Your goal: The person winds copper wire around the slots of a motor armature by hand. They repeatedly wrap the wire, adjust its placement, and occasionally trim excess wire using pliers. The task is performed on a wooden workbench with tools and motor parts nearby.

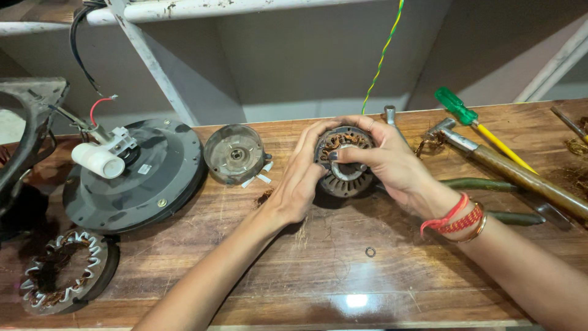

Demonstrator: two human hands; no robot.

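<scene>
Head view puts us over a worn wooden bench [343, 276], scratched, streaked and littered with copper-coloured fluff, and at dead centre we've got the round motor core [344, 162] tipped up on its edge, off the wood. Our left hand [298, 181] clamps its 9 o'clock side, fingers curled round the rim. Our right hand [392, 162] closes over it from 3 o'clock, thumb pressed across the face, red thread and bangles at the wrist.

Over at 9 o'clock of the core sits a small metal cap [234, 153], and beyond it a big dark round fan housing [147, 184] with a white plug piece on top. Down at 8 o'clock, near the bench's front edge, lies a ring of wound coils [64, 273].

Out at 3 o'clock we see a hammer [514, 175] lying slantwise, a green-handled screwdriver [481, 125] just behind it, and dark pliers handles [490, 184] poking past our wrist. At 6 o'clock a tiny washer [370, 252] rests alone. Behind the bench runs a pale grey wall, a chipped white frame, and a green-yellow wire [383, 55] dangling down.
</scene>
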